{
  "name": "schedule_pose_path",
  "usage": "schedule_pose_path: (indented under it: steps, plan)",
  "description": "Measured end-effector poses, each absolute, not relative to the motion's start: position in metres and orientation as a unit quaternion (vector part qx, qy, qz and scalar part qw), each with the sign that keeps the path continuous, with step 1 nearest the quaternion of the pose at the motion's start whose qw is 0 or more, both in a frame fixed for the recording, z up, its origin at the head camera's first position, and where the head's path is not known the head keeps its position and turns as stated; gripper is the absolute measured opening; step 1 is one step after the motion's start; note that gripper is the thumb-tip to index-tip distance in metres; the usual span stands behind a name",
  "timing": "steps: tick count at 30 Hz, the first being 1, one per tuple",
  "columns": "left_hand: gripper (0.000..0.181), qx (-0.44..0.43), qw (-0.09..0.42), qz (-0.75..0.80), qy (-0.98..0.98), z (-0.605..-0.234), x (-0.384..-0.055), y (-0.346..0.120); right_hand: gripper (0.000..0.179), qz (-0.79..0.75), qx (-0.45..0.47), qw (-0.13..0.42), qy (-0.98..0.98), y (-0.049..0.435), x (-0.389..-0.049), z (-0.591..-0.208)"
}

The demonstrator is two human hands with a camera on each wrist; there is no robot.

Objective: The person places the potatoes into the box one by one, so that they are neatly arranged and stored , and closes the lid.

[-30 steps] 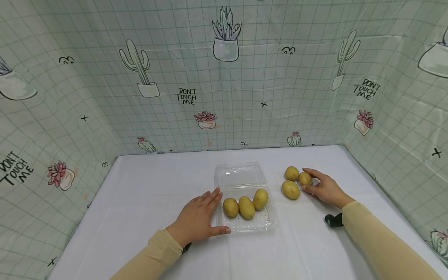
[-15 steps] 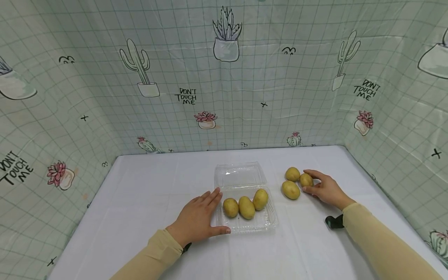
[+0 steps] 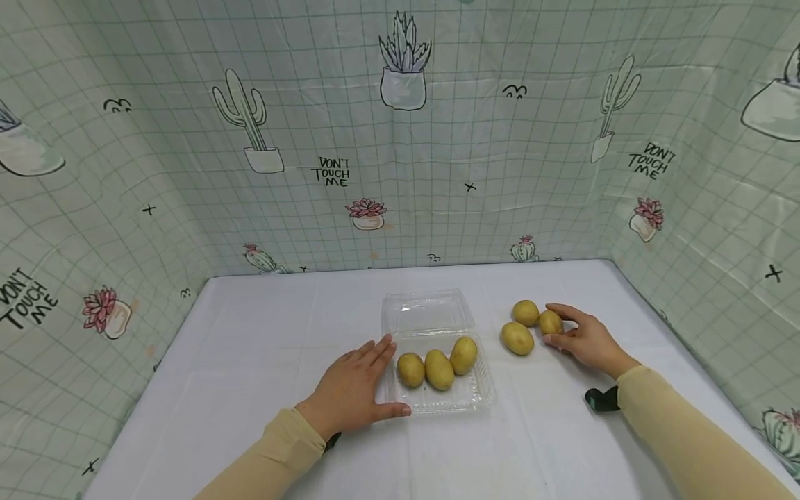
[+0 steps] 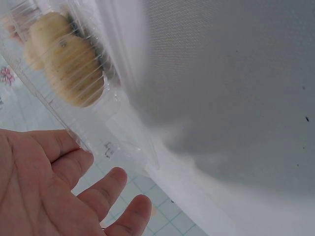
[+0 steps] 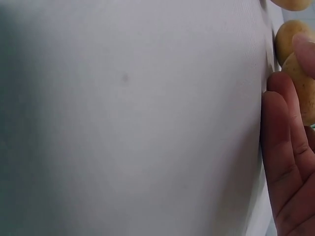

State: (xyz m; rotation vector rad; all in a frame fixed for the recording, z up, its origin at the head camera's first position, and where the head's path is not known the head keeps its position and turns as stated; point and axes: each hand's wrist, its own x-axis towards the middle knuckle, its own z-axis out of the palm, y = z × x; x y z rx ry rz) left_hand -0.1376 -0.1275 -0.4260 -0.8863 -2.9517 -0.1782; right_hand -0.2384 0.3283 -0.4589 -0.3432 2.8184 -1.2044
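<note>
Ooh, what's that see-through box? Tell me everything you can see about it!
The box looks like thin, clear, shiny plastic with ridged sides. Its lid is open, folded back on the side away from the person, and joins the base along the back edge. The box sits on the white table, and three potatoes lie side by side in the base. The person's left grip touches its left side.

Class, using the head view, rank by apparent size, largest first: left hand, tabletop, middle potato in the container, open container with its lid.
1. Tabletop
2. Open container with its lid
3. Left hand
4. Middle potato in the container
</note>
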Motion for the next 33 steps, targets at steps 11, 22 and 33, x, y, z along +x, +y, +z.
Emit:
schedule_pose_path:
  steps: [11, 22, 33]
  plan:
    - [0.105, -0.288, 0.031, -0.056, -0.955, -0.426, -0.139, -0.128, 0.072, -0.404, -0.117, 0.036, 0.907, 0.332, -0.227, -0.452]
    - [0.104, -0.285, 0.020, -0.061, -0.956, -0.425, -0.137, -0.127, 0.069, -0.390, -0.163, 0.011, 0.906, 0.321, -0.213, -0.429]
    - [0.105, -0.284, 0.018, -0.064, -0.957, -0.426, -0.137, -0.127, 0.064, -0.408, -0.232, 0.031, 0.882, 0.266, -0.201, -0.410]
